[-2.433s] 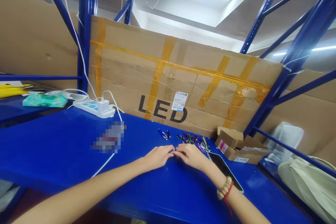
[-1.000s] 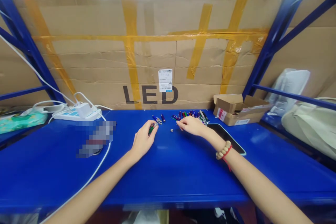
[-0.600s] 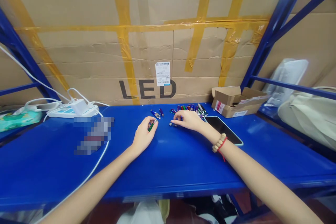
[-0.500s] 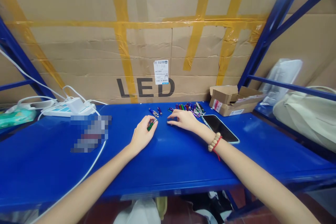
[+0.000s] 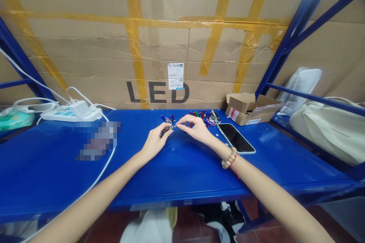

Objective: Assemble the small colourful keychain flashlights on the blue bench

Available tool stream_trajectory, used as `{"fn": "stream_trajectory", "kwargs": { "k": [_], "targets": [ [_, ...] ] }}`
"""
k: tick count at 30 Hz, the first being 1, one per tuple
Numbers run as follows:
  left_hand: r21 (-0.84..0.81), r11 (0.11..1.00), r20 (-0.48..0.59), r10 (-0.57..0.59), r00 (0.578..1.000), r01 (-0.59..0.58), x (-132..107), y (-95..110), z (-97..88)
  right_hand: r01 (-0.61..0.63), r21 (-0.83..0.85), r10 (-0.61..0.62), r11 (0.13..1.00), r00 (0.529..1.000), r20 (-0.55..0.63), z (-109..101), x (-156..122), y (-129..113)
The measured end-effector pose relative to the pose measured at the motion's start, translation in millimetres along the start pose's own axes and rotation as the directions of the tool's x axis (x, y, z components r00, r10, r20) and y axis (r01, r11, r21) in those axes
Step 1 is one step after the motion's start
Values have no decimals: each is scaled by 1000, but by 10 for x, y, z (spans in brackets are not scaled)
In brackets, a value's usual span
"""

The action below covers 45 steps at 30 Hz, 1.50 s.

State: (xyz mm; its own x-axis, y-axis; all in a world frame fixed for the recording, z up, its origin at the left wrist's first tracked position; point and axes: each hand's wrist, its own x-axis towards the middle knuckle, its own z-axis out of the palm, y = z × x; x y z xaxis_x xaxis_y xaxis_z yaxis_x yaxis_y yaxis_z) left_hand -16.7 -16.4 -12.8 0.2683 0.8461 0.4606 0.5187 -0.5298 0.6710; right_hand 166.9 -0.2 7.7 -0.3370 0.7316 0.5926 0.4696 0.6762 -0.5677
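My left hand is closed on a small green metallic cylinder, which points up and right between thumb and fingers. Close beside it, my right hand pinches thumb and forefinger together at the cylinder's far end; what lies in that pinch is too small to make out. Just behind the hands lie a few blue metal cylinders with silvery ends. A pile of similar coloured cylinders with clips sits beyond my right hand, partly hidden by it.
A phone lies right of my right wrist, with an opened small carton behind it. On the left are a power strip, a white cable and a pixelated patch. A large cardboard box stands behind the blue table.
My right hand has moved left to meet the cylinder in my left hand, and its fingers have closed into a pinch. The view has shifted slightly.
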Motion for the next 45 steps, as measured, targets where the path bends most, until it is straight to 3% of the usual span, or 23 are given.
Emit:
{"fn": "stream_trajectory", "kwargs": {
  "k": [3,8,14,21,23,27,33,38,45],
  "targets": [
    [-95,996,49,-1,999,5,-8,23,6,53,120,-48,991,998,-43,51,-2,-67],
    [-85,996,51,9,999,-4,-24,46,17,71,127,-60,989,994,-89,83,-11,-45],
    [-35,998,81,57,995,-54,-41,61,-11,22,107,-23,994,1000,6,42,-29,-84],
    [-33,997,250,70,966,-63,-64,28,-34,31,35,-36,999,988,151,-66,-75,-48],
    [-28,996,314,93,945,-88,-78,26,-35,103,-62,-86,993,968,235,-116,-92,-39],
    [-5,989,378,136,916,-145,-112,23,-29,286,-218,-170,933,885,434,-155,-144,-101],
    [45,968,344,218,913,-248,-158,1,-8,414,-352,-192,839,832,521,-72,-204,-170],
    [99,952,346,241,907,-291,-174,-12,4,324,-224,-176,919,846,503,-44,-200,-136],
    [108,943,380,253,890,-315,-168,13,-15,-5,5,1,1000,849,528,-23,-188,-128]
  ]
}}
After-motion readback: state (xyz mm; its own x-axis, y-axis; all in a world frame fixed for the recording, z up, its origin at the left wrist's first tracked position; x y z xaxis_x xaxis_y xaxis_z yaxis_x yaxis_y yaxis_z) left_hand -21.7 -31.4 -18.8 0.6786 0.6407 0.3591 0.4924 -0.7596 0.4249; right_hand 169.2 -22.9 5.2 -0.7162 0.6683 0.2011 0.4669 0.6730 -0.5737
